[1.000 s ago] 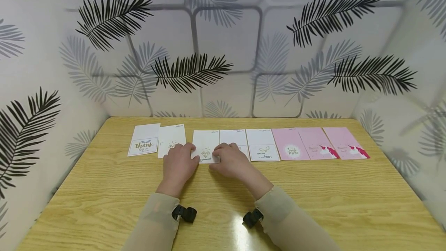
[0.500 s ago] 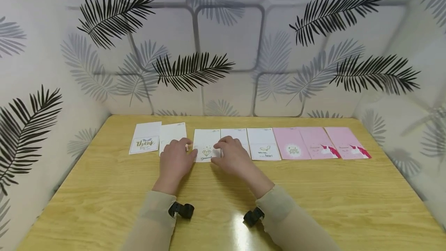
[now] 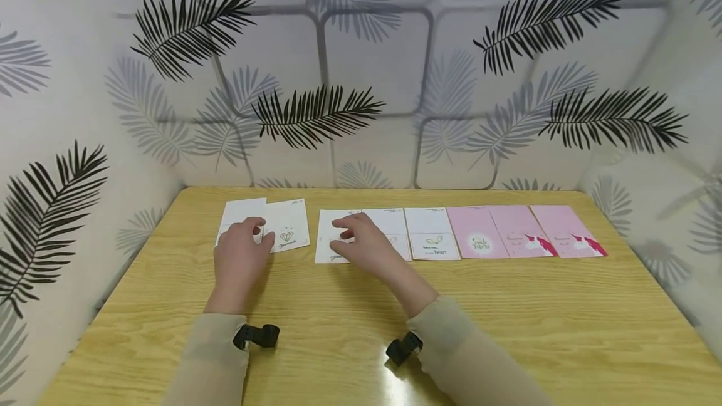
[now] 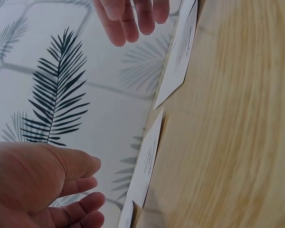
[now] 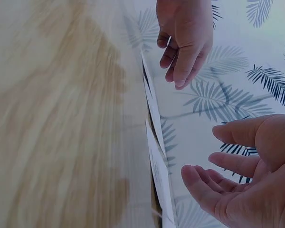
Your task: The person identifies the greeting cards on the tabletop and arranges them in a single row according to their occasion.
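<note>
In the head view a row of cards lies along the back of the table. My left hand (image 3: 241, 262) is over the leftmost white card (image 3: 244, 208), its thumb near the white diamond card (image 3: 286, 221) beside it; it covers most of the leftmost card's print. Past a gap, my right hand (image 3: 375, 255) hovers over a second diamond card (image 3: 327, 221) and partly hides the white card (image 3: 389, 221) to its right. Both wrist views show the fingers loosely bent and apart from the cards, in the left hand (image 4: 42, 185) and right hand (image 5: 251, 175) alike.
Further right lie a white wings card (image 3: 432, 234), a pink "smile" card (image 3: 476, 234) and two pink unicorn cards (image 3: 521, 230). The wooden table (image 3: 327, 331) meets a leaf-patterned wall (image 3: 366, 143) right behind the cards. Black straps circle both wrists.
My left hand has moved left, off the first diamond card and over the leftmost card. The right hand has lifted a little and stays over the second diamond card.
</note>
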Available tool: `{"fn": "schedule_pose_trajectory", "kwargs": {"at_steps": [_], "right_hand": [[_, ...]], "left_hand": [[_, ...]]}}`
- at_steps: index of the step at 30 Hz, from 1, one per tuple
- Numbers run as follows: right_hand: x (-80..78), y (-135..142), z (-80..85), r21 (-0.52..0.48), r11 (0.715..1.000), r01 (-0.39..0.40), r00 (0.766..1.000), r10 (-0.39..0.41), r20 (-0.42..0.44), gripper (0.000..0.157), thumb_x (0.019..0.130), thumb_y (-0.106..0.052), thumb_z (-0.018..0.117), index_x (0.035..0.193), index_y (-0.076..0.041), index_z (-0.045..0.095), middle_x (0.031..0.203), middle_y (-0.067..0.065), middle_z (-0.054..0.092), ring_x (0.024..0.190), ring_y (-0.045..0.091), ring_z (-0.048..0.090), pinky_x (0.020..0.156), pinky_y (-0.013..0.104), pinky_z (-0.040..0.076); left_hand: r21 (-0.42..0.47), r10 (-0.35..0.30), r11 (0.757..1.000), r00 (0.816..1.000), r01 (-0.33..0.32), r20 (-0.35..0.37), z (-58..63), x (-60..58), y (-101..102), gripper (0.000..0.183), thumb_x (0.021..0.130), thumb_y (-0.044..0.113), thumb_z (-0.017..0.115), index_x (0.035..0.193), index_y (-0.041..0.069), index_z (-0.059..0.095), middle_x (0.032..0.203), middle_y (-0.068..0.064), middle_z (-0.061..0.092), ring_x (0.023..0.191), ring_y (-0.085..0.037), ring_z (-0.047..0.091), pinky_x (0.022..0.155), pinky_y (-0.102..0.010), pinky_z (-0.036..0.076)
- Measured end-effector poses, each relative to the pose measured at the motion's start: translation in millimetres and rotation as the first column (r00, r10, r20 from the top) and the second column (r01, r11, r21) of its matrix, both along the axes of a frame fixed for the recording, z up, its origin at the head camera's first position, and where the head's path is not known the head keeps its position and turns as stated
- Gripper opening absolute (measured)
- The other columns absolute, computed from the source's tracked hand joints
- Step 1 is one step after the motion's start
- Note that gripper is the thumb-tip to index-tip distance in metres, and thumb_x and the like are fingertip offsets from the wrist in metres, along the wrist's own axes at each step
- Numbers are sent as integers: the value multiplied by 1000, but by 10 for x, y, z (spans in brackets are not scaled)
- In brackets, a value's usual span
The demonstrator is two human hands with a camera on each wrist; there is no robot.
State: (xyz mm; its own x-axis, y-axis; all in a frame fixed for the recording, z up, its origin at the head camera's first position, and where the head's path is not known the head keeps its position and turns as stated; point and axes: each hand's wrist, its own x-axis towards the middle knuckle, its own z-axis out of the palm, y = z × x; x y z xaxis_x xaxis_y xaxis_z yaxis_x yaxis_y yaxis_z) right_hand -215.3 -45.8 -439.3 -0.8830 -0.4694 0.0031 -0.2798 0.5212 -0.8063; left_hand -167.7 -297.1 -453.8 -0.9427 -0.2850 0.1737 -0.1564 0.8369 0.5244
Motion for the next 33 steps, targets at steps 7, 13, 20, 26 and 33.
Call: {"fn": "schedule_pose_trajectory", "kwargs": {"at_steps": [7, 13, 20, 26, 33], "right_hand": [[-16, -214, 19, -90, 996, -5, 996, 13, 92, 51, 108, -18, 70, 157, -9, 62, 161, 13, 52, 138, 30, 63, 101, 46, 58], [-34, -401, -5, -119, 993, 12, 988, 6, 154, 50, 107, -16, 71, 156, -8, 63, 159, 14, 57, 140, 32, 61, 104, 49, 57], [-15, -604, -70, -88, 996, 12, 990, 0, 139, 49, 107, -18, 70, 154, -8, 65, 157, 13, 60, 139, 31, 63, 103, 48, 58], [5, -727, -88, -92, 996, 8, 993, 3, 117, 51, 106, -17, 70, 155, -5, 63, 161, 17, 55, 143, 34, 59, 109, 50, 54], [-16, -802, -141, -81, 997, -8, 996, 16, 93, 53, 104, -16, 67, 156, -4, 62, 160, 16, 58, 147, 37, 56, 114, 51, 50]], "left_hand": [[-7, 6, 1000, 999, -5, 39, -43, -27, -97, 44, 108, 24, 65, 144, -2, 67, 127, -25, 72, 116, -54, 64, 95, -68, 49], [-10, -25, 1000, 997, 26, 78, -117, -74, -98, 46, 106, 23, 68, 143, -3, 67, 120, -24, 71, 109, -48, 65, 89, -62, 53], [-23, -31, 999, 993, 33, 110, -171, -74, -116, 48, 107, 23, 68, 146, -5, 65, 121, -26, 69, 112, -49, 64, 91, -62, 54], [-83, -43, 995, 994, 52, 97, -208, -83, -124, 45, 105, 22, 70, 140, -6, 69, 119, -30, 69, 112, -55, 63, 91, -65, 54], [-109, -40, 993, 994, 50, 97, -213, -96, -131, 45, 104, 22, 71, 140, -6, 69, 125, -33, 66, 115, -57, 62, 92, -67, 54]]}}
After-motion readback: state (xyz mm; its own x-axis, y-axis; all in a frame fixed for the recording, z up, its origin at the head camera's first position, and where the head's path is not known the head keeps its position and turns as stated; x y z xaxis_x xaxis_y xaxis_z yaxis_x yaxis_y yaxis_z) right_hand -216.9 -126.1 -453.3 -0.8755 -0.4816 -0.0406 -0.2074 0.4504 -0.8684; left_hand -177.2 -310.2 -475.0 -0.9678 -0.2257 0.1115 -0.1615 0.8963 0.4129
